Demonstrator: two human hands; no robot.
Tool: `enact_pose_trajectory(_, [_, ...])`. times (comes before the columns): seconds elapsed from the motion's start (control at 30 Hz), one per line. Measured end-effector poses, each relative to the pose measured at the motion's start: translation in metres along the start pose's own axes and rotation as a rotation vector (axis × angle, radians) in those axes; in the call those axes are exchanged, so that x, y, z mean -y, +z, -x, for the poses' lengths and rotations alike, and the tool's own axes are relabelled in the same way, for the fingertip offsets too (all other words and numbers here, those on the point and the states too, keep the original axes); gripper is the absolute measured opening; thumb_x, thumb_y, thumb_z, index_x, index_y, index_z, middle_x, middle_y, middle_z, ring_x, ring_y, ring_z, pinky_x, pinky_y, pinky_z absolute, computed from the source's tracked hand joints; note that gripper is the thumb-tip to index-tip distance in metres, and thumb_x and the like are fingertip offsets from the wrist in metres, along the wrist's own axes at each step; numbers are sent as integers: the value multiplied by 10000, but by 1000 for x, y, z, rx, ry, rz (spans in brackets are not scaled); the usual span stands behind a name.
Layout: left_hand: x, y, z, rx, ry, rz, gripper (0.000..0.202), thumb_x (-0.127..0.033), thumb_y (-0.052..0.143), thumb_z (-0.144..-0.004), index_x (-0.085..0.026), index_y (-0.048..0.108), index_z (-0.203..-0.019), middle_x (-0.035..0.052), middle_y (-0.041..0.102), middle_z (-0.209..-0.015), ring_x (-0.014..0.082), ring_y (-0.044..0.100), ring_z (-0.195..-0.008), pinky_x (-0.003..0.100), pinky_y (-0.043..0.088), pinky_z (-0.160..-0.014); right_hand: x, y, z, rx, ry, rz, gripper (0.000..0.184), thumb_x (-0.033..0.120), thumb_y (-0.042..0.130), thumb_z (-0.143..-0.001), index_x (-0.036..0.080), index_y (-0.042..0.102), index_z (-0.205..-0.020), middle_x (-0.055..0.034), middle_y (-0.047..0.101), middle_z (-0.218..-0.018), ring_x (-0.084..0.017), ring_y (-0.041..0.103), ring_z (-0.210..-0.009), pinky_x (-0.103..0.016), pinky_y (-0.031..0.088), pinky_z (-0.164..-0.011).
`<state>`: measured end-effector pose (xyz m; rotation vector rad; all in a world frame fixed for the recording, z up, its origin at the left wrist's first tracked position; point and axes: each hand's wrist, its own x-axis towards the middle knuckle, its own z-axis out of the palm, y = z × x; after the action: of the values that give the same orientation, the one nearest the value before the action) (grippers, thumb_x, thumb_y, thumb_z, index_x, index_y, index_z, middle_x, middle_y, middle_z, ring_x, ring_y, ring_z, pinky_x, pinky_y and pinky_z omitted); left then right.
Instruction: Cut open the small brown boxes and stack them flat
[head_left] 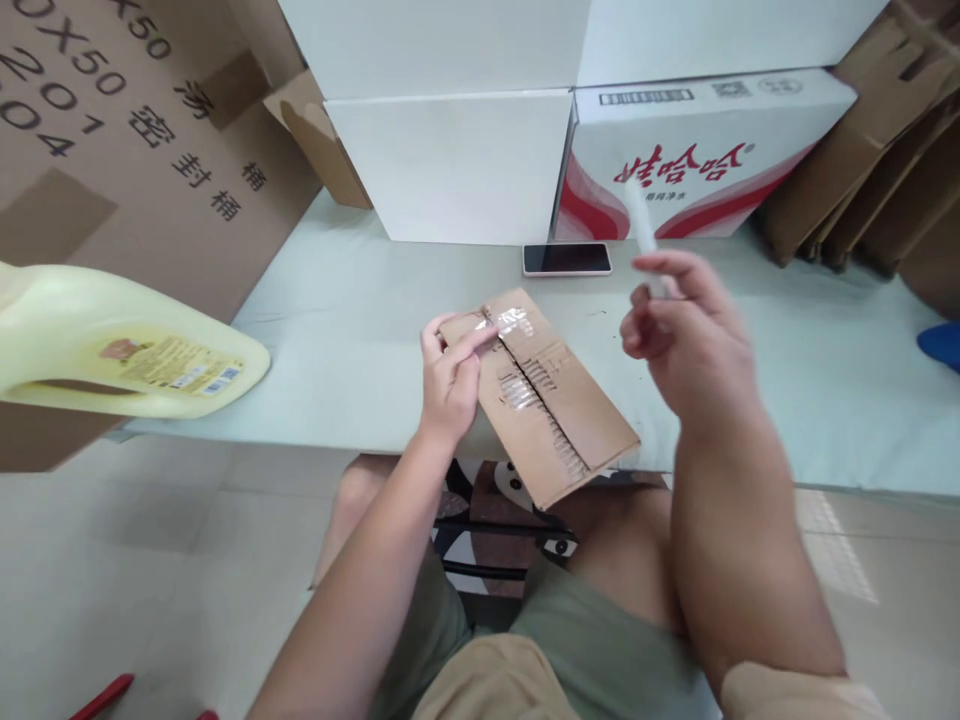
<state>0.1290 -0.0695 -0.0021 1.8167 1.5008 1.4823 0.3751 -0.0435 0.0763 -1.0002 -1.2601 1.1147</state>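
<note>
A small flat cardboard box [592, 405] with torn strips of clear tape along its seam is tilted over the table's near edge. My left hand [452, 385] grips its left corner, one finger stretched across the top near the taped end. To the right, my right hand [686, 330] is raised above the table, apart from the box. Its fingers close around a slim white pen-like stick [640, 218] that points up and away; blur hides its exact kind.
Behind the box lies a phone [567, 259], in front of white cartons [457, 170] and a red-lettered carton [675, 160]. A yellow bottle [172, 340] and a large carton [135, 210] stand left. Folded cardboard [862, 150] leans at right; a blue object [941, 345] sits at the edge.
</note>
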Motion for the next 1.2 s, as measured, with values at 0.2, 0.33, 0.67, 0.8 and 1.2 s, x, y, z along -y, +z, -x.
enact_pose_trajectory(0.2, [-10, 19, 0, 5, 58, -20, 463, -538, 408, -1035, -302, 777, -1187, 104, 509, -1345, 299, 496, -1361, 525, 442, -1185, 50, 7, 35, 166, -239, 64, 389, 474, 841, -815, 342, 610, -1099, 22, 498, -695, -157, 457, -570, -319, 390, -489])
enact_pose_trajectory(0.33, [-12, 19, 2, 4, 110, -14, 492, -593, 393, -1033, -306, 659, -1331, 104, 608, -1336, 287, 497, -1332, 527, 431, -1181, 21, 27, 39, 196, -216, 106, 255, 503, 643, -986, 273, 568, -904, 37, 482, -650, -112, 396, -492, -283, 362, -462])
enact_pose_trajectory(0.67, [-9, 20, 1, -50, 139, 26, 526, -639, 345, -1019, -291, 710, -1168, 106, 683, -1203, 312, 531, -1251, 551, 444, -1132, 16, 32, 35, 130, -52, 253, 119, 349, 640, -946, 248, 692, -983, 17, 634, -685, -142, 547, -562, -283, 430, -532])
enact_pose_trajectory(0.8, [-8, 21, 1, -57, 140, 31, 551, -664, 335, -1011, -286, 714, -1139, 106, 681, -1186, 310, 532, -1243, 544, 438, -1141, 14, 30, 37, 124, -88, 303, 163, 383, 616, -978, 246, 701, -1000, 33, 593, -632, -134, 517, -539, -281, 412, -535])
enact_pose_trajectory(1.2, [-9, 22, 0, -60, 165, 38, 512, -651, 342, -1018, -294, 701, -1093, 97, 690, -1138, 308, 551, -1216, 547, 445, -1115, 18, 37, 36, 119, -146, 428, 164, 292, 565, -954, 222, 711, -927, 31, 600, -633, -125, 523, -544, -276, 415, -563])
